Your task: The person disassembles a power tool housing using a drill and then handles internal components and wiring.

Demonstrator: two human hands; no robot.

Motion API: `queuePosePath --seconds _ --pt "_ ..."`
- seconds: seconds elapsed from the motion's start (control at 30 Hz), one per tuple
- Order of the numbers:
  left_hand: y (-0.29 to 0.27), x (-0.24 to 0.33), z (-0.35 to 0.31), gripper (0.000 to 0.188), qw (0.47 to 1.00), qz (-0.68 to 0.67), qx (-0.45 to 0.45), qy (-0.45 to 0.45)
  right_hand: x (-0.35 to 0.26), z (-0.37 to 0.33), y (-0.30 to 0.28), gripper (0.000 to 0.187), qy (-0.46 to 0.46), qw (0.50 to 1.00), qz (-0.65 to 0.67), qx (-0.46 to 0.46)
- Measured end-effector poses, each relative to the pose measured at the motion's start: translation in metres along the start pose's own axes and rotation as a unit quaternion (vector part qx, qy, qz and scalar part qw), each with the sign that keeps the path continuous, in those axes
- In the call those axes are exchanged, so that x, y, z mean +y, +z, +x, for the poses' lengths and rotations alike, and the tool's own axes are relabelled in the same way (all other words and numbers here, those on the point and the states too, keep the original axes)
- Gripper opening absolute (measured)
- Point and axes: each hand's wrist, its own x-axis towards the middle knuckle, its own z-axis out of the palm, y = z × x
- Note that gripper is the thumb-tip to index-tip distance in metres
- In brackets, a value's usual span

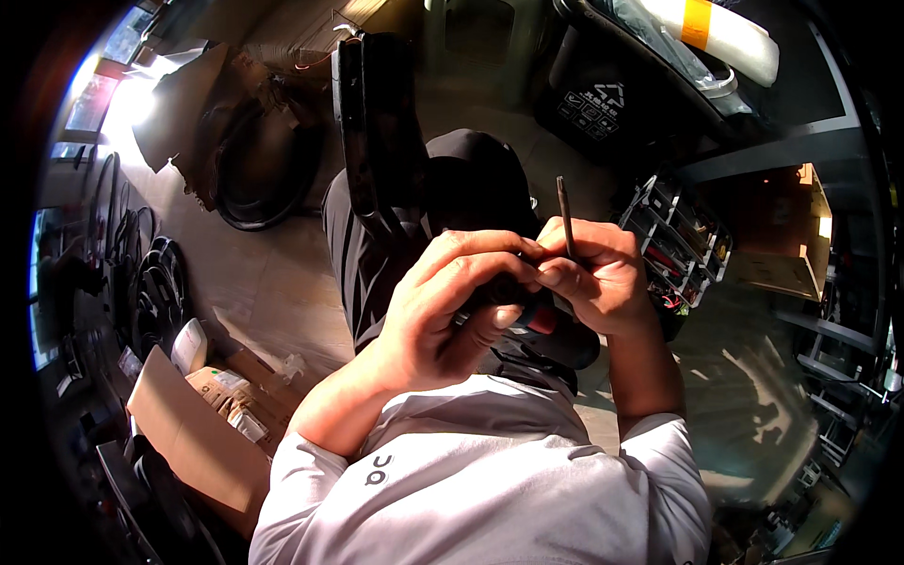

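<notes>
My right hand [603, 275] is closed, thumb and fingers pinching a slim dark metal rod [564, 207] like a screwdriver bit, which points up and away from me. My left hand [443, 301] curls around a dark rounded tool, with its fingertips meeting those of my right hand. A red part [540, 319] of that tool shows beneath the fingers; most of its body is hidden, so its kind is unclear. Beyond my left hand, a long black channel-shaped part [363, 122] rests against my dark trousers, with a thin wire at its far end.
A black bin [589, 94] with white foam wrap stands at the far right. Near it sit a divided tool tray [673, 240] and a cardboard box [777, 273]. Black rings or tyres [254, 221] lie far left. Cardboard [188, 433] and coiled black cables [160, 287] are at my left.
</notes>
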Motion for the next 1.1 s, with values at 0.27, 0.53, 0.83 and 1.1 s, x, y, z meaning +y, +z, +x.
queuePosePath --seconds 0.27,0.53,0.83,1.1 --pt "-0.005 -0.007 -0.034 0.029 0.987 -0.053 0.132 -0.073 -0.005 0.004 0.0 0.018 0.024 0.979 -0.171 -0.111" --pt "-0.021 -0.02 -0.059 0.041 0.956 -0.071 0.229 -0.168 0.022 -0.019 -0.009 0.016 0.09 0.973 -0.179 -0.116" --pt "-0.015 -0.037 -0.067 0.035 0.947 -0.022 0.212 -0.241 0.053 -0.026 -0.022 0.012 0.151 0.981 -0.026 0.115" --pt "-0.018 -0.039 -0.065 0.025 0.937 0.002 0.159 -0.312 0.092 -0.015 -0.027 0.009 0.161 0.965 -0.043 0.203"
